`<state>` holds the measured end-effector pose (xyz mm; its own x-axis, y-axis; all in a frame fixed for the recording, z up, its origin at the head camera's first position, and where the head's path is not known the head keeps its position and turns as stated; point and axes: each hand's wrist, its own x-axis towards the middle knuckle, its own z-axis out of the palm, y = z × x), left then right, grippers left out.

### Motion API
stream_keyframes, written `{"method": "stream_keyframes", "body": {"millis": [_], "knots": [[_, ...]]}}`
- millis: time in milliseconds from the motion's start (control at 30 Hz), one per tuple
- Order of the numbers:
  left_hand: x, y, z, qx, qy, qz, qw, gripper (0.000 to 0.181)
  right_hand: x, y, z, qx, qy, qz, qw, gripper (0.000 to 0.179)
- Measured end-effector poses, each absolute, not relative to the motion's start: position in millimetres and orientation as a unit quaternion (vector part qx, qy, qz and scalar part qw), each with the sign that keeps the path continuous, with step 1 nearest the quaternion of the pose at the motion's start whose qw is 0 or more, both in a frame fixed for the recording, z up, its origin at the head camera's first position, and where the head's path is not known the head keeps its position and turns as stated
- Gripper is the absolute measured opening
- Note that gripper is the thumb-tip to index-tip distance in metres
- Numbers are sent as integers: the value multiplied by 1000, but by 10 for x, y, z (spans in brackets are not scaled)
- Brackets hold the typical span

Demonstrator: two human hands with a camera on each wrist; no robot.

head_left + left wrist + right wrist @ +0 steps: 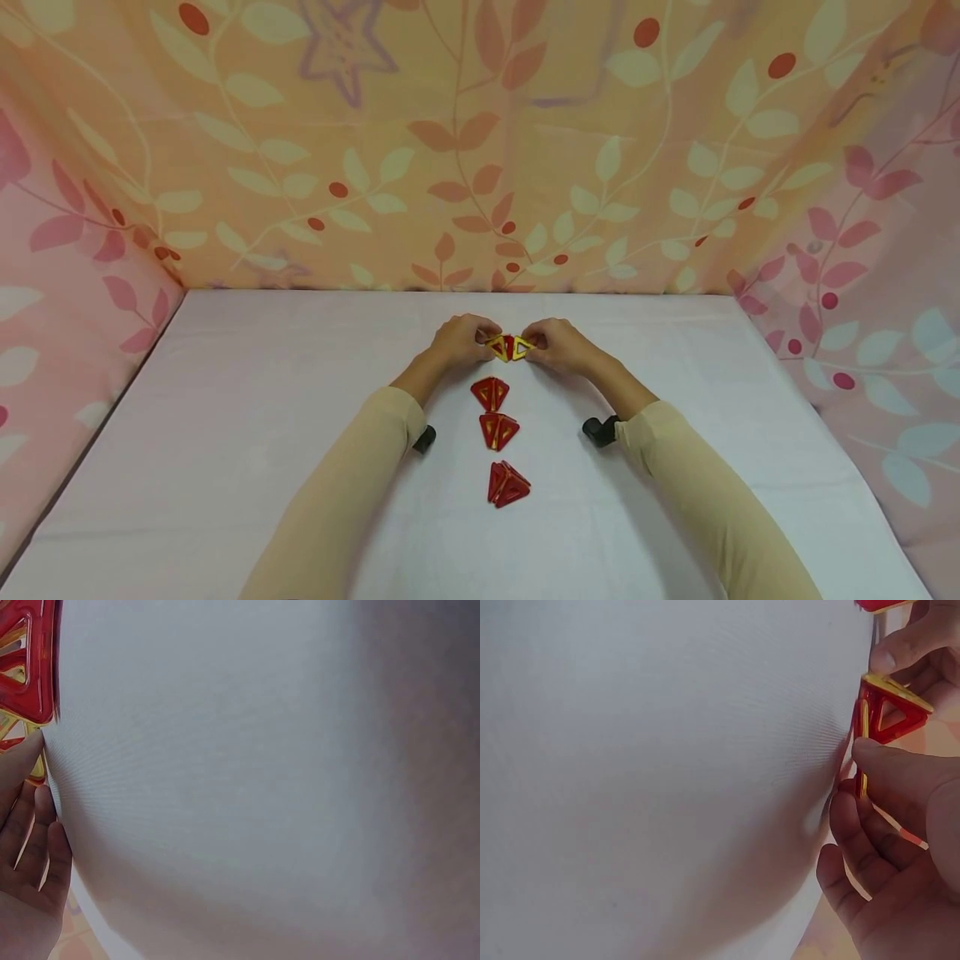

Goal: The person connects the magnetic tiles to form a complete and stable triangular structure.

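Toward the far side of the table, a small group of triangular magnetic tiles stands between both hands: a yellow triangle tile (494, 344) on the left, red tile parts (509, 343) in the middle, and another yellow triangle tile (518, 353) on the right. My left hand (459, 340) pinches the left yellow tile at its outer edge. With thumb and fingers, my right hand (562, 345) pinches the right yellow one. In the right wrist view, a red triangle tile (911, 733) with an open centre adjoins the pinched tile. The left wrist view catches my left hand (30, 859) only partly.
Nearer the body, three red triangle-tile pieces form a rough line: one red piece (490, 392), another red piece (498, 431) touching or almost touching it, and a third red piece (509, 485) apart. All lie on the white tablecloth (262, 433). A patterned curtain (465, 167) stands behind.
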<state>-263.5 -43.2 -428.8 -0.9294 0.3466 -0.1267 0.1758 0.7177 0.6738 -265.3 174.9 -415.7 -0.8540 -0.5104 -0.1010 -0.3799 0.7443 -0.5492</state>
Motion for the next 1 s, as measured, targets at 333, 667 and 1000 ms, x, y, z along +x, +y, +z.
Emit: {"method": "stream_keyframes", "body": {"millis": [333, 667, 1000], "knots": [[-2620, -428, -4294, 144, 919, 347, 119, 38, -2687, 1724, -4099, -255, 926, -250, 123, 30], [-2619, -427, -4301, 141, 921, 344, 116, 37, -2675, 1652, -4052, -247, 922, -266, 136, 33], [-2619, -427, -4298, 138, 920, 348, 116, 36, -2680, 1615, -4064, -242, 921, -273, 133, 33]]}}
